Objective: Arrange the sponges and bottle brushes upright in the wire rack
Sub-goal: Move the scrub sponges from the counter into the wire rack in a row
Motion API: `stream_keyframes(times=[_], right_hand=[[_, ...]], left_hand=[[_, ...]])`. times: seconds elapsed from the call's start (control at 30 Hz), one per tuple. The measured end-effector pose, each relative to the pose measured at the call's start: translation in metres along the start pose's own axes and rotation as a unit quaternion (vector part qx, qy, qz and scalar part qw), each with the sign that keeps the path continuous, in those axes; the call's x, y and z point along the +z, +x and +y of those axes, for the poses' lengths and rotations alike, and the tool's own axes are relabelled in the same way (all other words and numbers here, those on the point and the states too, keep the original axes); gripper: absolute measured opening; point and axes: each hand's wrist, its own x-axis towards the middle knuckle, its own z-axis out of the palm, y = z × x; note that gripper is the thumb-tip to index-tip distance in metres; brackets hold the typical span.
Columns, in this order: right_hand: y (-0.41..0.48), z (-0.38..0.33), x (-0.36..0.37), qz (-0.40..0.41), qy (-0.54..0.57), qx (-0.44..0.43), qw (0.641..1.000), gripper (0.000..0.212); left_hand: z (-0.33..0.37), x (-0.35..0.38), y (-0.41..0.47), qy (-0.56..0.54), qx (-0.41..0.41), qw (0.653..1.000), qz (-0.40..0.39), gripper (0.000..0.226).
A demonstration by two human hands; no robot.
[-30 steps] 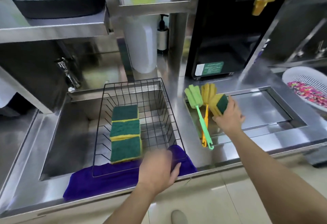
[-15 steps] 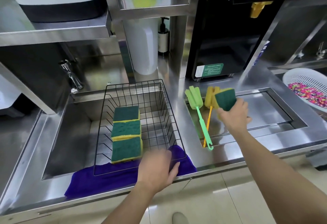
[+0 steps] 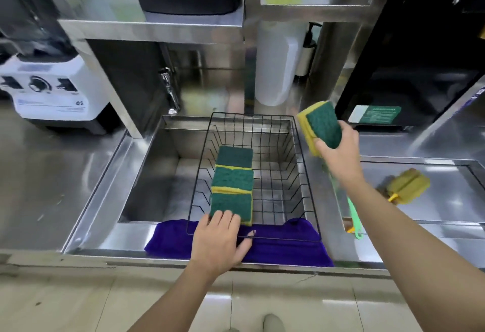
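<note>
A black wire rack [image 3: 301,148] stands in a steel sink on a purple cloth [image 3: 288,249]. Three green-and-yellow sponges [image 3: 232,187] stand upright in a row in its left half. My left hand [image 3: 223,239] rests on the rack's front rim, fingers against the nearest sponge. My right hand [image 3: 338,153] holds a fourth green-and-yellow sponge [image 3: 321,124] in the air above the rack's right rim. A green bottle brush [image 3: 353,213] lies partly hidden under my right forearm. A yellow-orange bottle brush head [image 3: 405,187] lies in the shallow right basin.
A tap [image 3: 170,92] juts over the sink's back left. A white blender base [image 3: 52,92] stands on the left counter, a white container [image 3: 275,69] behind the rack, a black machine [image 3: 406,69] at back right. A steel shelf [image 3: 157,29] overhangs the sink.
My right hand lifted the sponge from the right basin and carried it left toward the rack. My left hand slid forward onto the rack's front rim, touching the nearest sponge.
</note>
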Motion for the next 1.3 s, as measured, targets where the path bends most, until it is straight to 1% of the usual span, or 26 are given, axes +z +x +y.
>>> stream_keyframes(times=[0.17,0.27,0.33,0.57,0.83,0.9,0.97,1.13,1.23,1.3], right_hand=[[0.007,-0.017,0.050,-0.105,-0.056,-0.050,0.992,0.067],[0.014,-0.021,0.076,-0.129,-0.063,-0.043,0.989,0.071],[0.020,-0.023,0.091,-0.141,-0.068,-0.040,0.987,0.070],[0.047,-0.026,0.132,-0.213,-0.135,-0.072,0.965,0.066],[0.061,-0.029,0.167,-0.245,-0.172,-0.053,0.953,0.064],[0.062,-0.024,0.172,-0.264,-0.185,-0.052,0.945,0.065],[0.061,-0.021,0.177,-0.288,-0.198,-0.069,0.934,0.064],[0.064,-0.020,0.188,-0.301,-0.225,-0.097,0.922,0.059],[0.067,-0.016,0.192,-0.301,-0.253,-0.083,0.915,0.052],[0.065,-0.010,0.193,-0.319,-0.272,-0.073,0.905,0.046]], left_hand=[[-0.004,0.003,-0.006,0.002,-0.021,0.999,0.030,0.036],[-0.004,0.003,-0.005,-0.009,-0.023,0.999,0.046,0.035],[-0.004,0.004,-0.005,-0.010,-0.024,0.998,0.050,0.035],[-0.003,0.003,-0.007,-0.021,-0.028,0.999,0.030,0.033],[-0.003,0.002,-0.007,-0.034,-0.029,0.999,0.007,0.031],[-0.003,0.002,-0.007,-0.040,-0.029,0.999,0.004,0.030],[-0.003,0.002,-0.007,-0.042,-0.029,0.999,0.003,0.030],[-0.003,0.002,-0.007,-0.038,-0.027,0.999,0.002,0.028],[-0.003,0.002,-0.007,-0.040,-0.028,0.999,0.003,0.027],[-0.003,0.002,-0.006,-0.042,-0.029,0.999,0.006,0.026]])
